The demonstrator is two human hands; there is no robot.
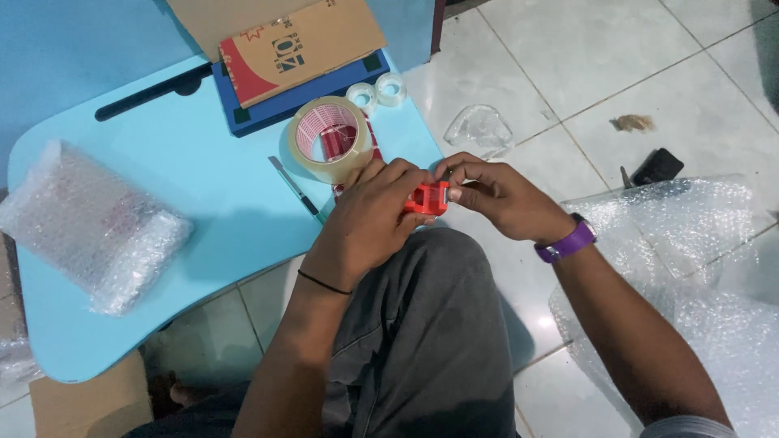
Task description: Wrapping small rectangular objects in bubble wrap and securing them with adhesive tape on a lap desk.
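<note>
Both hands meet over the lap: left hand [369, 219] and right hand [495, 195] pinch one small red block [428, 199] between fingertips, held at the edge of a light-blue lap table [195, 195], above a grey-trousered knee [422, 324]. Floor is pale glossy tile [584, 57]. Left to right: bubble-wrapped parcel [93, 223] on the table, thin cutter [294, 188], brown tape roll [331, 139] just beside the left knuckles, blue-edged cardboard box [296, 61], two small clear tape rolls [377, 91], crumpled clear plastic [480, 128], loose bubble wrap sheet [698, 259] on the floor. Block is bright red, boxy, mostly hidden by fingers
</note>
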